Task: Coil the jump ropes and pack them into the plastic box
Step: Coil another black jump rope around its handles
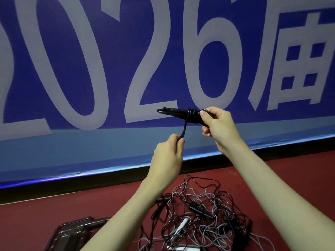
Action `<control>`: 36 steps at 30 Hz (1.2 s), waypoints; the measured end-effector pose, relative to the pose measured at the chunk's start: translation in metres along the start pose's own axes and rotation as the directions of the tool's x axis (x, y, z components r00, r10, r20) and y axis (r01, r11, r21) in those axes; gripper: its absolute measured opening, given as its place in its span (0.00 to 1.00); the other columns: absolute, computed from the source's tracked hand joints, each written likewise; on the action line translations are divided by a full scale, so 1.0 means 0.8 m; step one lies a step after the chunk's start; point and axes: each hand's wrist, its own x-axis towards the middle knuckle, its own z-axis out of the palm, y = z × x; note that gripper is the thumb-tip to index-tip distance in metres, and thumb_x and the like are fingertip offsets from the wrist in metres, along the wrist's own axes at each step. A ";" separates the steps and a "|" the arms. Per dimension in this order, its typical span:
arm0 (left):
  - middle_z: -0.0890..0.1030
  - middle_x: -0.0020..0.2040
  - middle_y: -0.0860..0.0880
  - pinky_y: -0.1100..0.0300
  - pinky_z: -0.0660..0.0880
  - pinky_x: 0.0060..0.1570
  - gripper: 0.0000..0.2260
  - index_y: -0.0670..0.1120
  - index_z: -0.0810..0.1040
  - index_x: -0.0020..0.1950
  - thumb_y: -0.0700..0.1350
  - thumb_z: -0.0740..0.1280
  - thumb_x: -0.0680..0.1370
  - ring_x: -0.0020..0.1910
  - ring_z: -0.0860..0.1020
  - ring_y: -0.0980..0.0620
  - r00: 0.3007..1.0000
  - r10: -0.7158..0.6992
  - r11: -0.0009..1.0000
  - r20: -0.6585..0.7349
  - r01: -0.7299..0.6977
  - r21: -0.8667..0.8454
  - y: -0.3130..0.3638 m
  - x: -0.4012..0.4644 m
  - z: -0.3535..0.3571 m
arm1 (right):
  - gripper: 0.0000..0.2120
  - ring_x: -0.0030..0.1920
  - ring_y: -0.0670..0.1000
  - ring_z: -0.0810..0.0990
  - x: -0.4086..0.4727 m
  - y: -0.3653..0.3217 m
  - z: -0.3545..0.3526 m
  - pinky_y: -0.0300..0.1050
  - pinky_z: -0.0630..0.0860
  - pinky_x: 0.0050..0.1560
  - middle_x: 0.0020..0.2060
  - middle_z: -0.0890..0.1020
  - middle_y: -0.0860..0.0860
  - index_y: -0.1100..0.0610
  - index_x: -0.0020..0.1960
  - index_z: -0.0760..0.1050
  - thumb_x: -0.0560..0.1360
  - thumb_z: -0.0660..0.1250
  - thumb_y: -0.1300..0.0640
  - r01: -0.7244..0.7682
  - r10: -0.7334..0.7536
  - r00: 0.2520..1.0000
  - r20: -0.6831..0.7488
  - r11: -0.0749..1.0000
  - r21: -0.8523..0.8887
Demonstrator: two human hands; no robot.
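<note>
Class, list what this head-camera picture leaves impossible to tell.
- Plastic box: cut by the bottom edge and crossed by the left forearm; contents unreadable.
- Handles' rear ends: hidden inside the right hand.
- Rope pile: too tangled to count ropes.
- Rope end: hidden in the left hand.

I count two hands, left (167, 156) and right (220, 125), one wrapped rope (181, 114), one tangled rope pile (203, 212), one box (72, 234).

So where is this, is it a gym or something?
Probably a sports hall or gym, though that is a guess. The floor is red like a sports court, a big blue banner with large numbers covers the wall, and a tangled pile of jump ropes lies on the floor.
</note>
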 end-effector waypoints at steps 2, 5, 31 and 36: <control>0.68 0.27 0.50 0.53 0.61 0.30 0.13 0.41 0.76 0.50 0.48 0.57 0.83 0.28 0.65 0.46 0.999 0.033 0.996 -0.003 -0.033 0.081 0.004 0.004 -0.010 | 0.08 0.27 0.49 0.69 -0.002 -0.004 -0.001 0.42 0.68 0.30 0.32 0.76 0.50 0.56 0.41 0.75 0.80 0.63 0.60 0.111 -0.114 0.993 -0.008 0.982 -0.150; 0.70 0.29 0.48 0.49 0.68 0.34 0.13 0.42 0.76 0.49 0.48 0.56 0.83 0.31 0.68 0.41 0.999 0.038 0.985 -0.022 -0.033 0.167 0.008 0.011 -0.025 | 0.06 0.29 0.44 0.70 -0.009 -0.009 0.002 0.33 0.66 0.31 0.28 0.74 0.44 0.57 0.44 0.77 0.79 0.65 0.59 0.263 -0.274 0.961 0.017 0.902 -0.343; 0.75 0.32 0.49 0.56 0.70 0.34 0.09 0.46 0.74 0.39 0.47 0.70 0.76 0.31 0.71 0.51 0.971 0.104 0.992 0.214 -0.085 -0.097 0.005 0.024 -0.086 | 0.05 0.39 0.44 0.72 -0.018 -0.065 -0.032 0.36 0.68 0.41 0.40 0.78 0.46 0.53 0.49 0.77 0.80 0.63 0.58 0.557 -0.160 0.758 0.633 0.663 -0.500; 0.74 0.33 0.45 0.64 0.65 0.33 0.11 0.51 0.73 0.37 0.57 0.67 0.70 0.32 0.67 0.55 0.925 0.137 0.979 0.354 -0.072 -0.190 0.004 0.022 -0.082 | 0.06 0.36 0.45 0.70 -0.019 -0.073 -0.045 0.38 0.68 0.39 0.40 0.78 0.51 0.54 0.49 0.78 0.80 0.63 0.60 0.505 -0.074 0.696 0.714 0.758 -0.413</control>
